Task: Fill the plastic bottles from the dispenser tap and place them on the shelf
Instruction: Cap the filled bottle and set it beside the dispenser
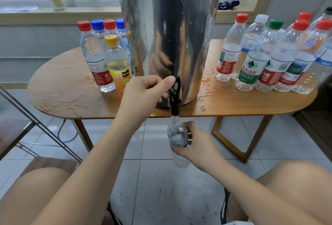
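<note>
Steel dispenser (170, 27), wet table (62, 90), capped bottles (248, 71) flanking, bottle (177, 135) under tap (175, 99)

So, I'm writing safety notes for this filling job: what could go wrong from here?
1. The right hand alone holds the open bottle in the air under the tap; a small drift would likely send water onto the floor tiles.
2. The left hand grips the tap lever; a late release could overfill the narrow mouth.
3. The table is already wet, so more spill may run off towards the cable below.
</note>
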A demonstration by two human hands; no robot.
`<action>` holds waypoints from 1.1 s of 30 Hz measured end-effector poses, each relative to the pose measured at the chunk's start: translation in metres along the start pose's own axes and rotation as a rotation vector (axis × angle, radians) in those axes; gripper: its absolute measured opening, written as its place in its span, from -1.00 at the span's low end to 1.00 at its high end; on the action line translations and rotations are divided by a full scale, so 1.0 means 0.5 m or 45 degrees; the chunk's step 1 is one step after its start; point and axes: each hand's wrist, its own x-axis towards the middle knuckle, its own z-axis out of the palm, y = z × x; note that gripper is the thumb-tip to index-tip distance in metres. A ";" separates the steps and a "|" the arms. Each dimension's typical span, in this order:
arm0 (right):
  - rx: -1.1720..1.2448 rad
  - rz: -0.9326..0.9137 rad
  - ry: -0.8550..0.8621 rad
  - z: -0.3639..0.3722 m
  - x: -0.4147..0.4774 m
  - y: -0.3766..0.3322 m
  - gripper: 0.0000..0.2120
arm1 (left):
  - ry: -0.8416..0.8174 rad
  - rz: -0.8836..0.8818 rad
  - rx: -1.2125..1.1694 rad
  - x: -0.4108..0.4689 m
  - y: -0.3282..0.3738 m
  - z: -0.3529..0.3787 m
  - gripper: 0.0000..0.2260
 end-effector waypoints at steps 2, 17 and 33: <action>0.006 0.001 -0.002 0.000 0.000 0.000 -0.40 | -0.007 -0.009 -0.018 0.000 0.000 0.000 -0.66; 0.026 0.009 -0.004 0.001 0.001 0.000 -0.41 | -0.053 -0.084 -0.110 0.000 -0.001 -0.001 -0.64; 0.002 0.006 -0.009 0.000 0.002 0.000 -0.41 | -0.062 -0.140 -0.112 -0.004 0.005 -0.004 -0.64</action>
